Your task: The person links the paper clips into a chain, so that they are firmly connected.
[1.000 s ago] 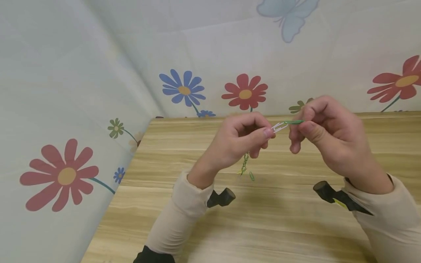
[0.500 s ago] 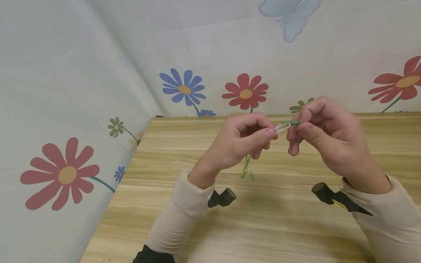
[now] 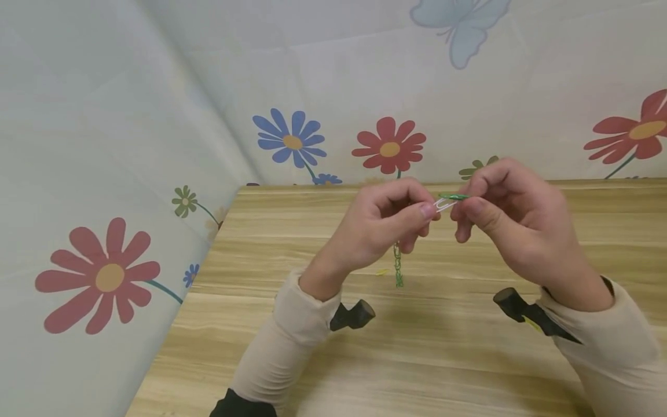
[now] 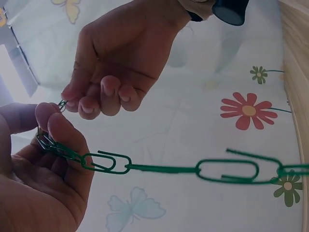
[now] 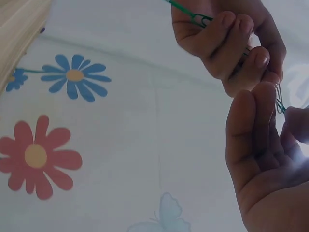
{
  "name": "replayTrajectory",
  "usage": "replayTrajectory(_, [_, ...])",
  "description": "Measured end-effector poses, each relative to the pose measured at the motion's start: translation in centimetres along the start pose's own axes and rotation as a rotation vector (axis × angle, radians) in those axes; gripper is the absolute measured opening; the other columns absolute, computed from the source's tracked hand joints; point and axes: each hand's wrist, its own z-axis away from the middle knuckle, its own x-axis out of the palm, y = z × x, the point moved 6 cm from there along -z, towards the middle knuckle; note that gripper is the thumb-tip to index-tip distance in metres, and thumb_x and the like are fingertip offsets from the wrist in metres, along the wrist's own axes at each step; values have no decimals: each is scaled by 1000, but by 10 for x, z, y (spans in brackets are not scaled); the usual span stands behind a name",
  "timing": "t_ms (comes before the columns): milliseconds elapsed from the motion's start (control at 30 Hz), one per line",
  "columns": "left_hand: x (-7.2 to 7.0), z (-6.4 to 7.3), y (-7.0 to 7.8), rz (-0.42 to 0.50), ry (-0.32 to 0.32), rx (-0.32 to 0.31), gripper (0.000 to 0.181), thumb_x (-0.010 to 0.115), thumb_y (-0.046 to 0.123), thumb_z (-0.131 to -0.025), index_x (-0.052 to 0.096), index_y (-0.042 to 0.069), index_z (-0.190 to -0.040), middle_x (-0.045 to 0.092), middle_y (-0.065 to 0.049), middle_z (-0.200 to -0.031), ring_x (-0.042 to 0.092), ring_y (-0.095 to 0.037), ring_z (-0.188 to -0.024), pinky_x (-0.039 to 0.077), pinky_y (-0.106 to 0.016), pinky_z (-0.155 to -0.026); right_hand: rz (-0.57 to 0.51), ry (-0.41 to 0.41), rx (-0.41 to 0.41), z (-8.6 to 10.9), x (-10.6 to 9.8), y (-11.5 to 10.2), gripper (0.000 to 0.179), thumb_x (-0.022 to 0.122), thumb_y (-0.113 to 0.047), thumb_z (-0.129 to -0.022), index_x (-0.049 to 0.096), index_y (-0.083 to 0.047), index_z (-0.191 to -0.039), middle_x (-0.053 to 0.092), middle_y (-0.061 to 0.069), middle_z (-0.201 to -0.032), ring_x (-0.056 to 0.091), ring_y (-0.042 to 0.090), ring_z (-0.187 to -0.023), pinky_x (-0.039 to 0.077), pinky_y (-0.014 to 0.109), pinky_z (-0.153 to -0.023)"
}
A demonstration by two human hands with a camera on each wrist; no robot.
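Note:
Between finger and thumb, my left hand point(image 3: 385, 217) pinches a paper clip point(image 3: 444, 205) that looks pale in the head view. From the same hand hangs a chain of green paper clips point(image 4: 227, 170), seen close up in the left wrist view. My right hand point(image 3: 523, 226) pinches a green paper clip point(image 3: 452, 197) by one end. Its other end overlaps the pale clip between the two hands; whether they are hooked together I cannot tell. In the right wrist view, fingers partly cover both clips point(image 5: 279, 99).
Below the hands lies the wood-grain table point(image 3: 417, 359). A small yellow piece point(image 3: 383, 271) rests on it beside the hanging chain's lower end. Black mounts point(image 3: 353, 314) stick out from both wrists. A flower-printed curtain point(image 3: 333, 69) rises behind the table.
My right hand has moved slightly left with the green clip, which now overlaps the pale clip more. The hanging chain has swung right, over where a loose green clip was seen on the table.

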Motion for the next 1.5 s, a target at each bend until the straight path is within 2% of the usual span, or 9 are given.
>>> replayTrajectory(200, [0, 0, -1, 9, 34, 17, 9, 53, -3, -95, 59, -10, -92, 55, -14, -73, 49, -23, -51, 45, -30, -50, 196, -22, 37, 5, -1, -1, 11, 66, 7, -91, 57, 13, -93, 64, 11, -83, 65, 14, -65, 54, 21, -64])
replayTrajectory(333, [2, 0, -1, 13, 33, 7, 8, 54, -4, -95, 59, -10, -94, 55, -13, -73, 49, -23, -52, 45, -30, -51, 403, -87, 37, 4, 4, -1, 9, 61, 12, -83, 59, 7, -90, 67, 4, -81, 63, 7, -66, 53, 17, -68])
replayTrajectory(467, [4, 1, -2, 0, 30, -6, 8, 54, -2, -95, 60, -8, -95, 55, -13, -74, 49, -24, -53, 45, -30, -51, 628, -101, -34, 3, 10, -1, 7, 57, -1, -82, 61, 1, -88, 65, -3, -77, 60, 3, -66, 51, 14, -70])
replayTrajectory(567, [4, 1, -2, -22, 46, -5, 9, 54, 0, -96, 60, -7, -95, 54, -12, -75, 49, -24, -54, 45, -31, -52, 720, -59, -125, 3, 15, -2, 13, 51, -11, -82, 61, -3, -85, 63, -6, -72, 59, 6, -61, 48, 14, -66])
replayTrajectory(733, [2, 2, 0, -62, 120, 12, 8, 58, -1, -96, 63, -7, -96, 53, -10, -76, 47, -23, -55, 44, -31, -52, 677, -13, -135, 4, 16, -1, 10, 51, -9, -80, 61, -7, -81, 57, -9, -67, 55, 6, -60, 47, 14, -65])
replayTrajectory(933, [3, 3, 0, -105, 186, 10, 8, 62, -1, -95, 67, -7, -98, 55, -8, -76, 48, -23, -56, 44, -31, -52, 613, -57, 13, 7, 16, 0, 11, 55, 1, -79, 61, -8, -82, 55, -11, -69, 55, 2, -63, 48, 14, -64])
replayTrajectory(1200, [5, 5, -1, -170, 186, 22, 9, 63, -3, -95, 66, -8, -101, 57, -9, -77, 50, -19, -58, 45, -30, -53, 486, -56, 213, 9, 16, 3, 19, 63, 9, -84, 62, -10, -84, 57, -6, -67, 55, 9, -58, 47, 19, -55])
replayTrajectory(1367, [5, 4, 0, -199, 184, 54, 9, 64, -2, -95, 68, -7, -101, 62, -9, -81, 50, -17, -60, 44, -30, -54, 397, -11, 355, 9, 16, 7, 16, 61, 8, -89, 65, -8, -89, 60, 2, -69, 57, 16, -54, 44, 24, -49])
replayTrajectory(1500, [3, 5, 0, -215, 215, 75, 10, 64, -2, -95, 68, -7, -102, 59, -8, -78, 51, -18, -59, 46, -31, -54, 349, 18, 366, 8, 12, 12, 16, 56, 9, -87, 61, -7, -86, 57, 4, -66, 54, 17, -52, 39, 27, -46])
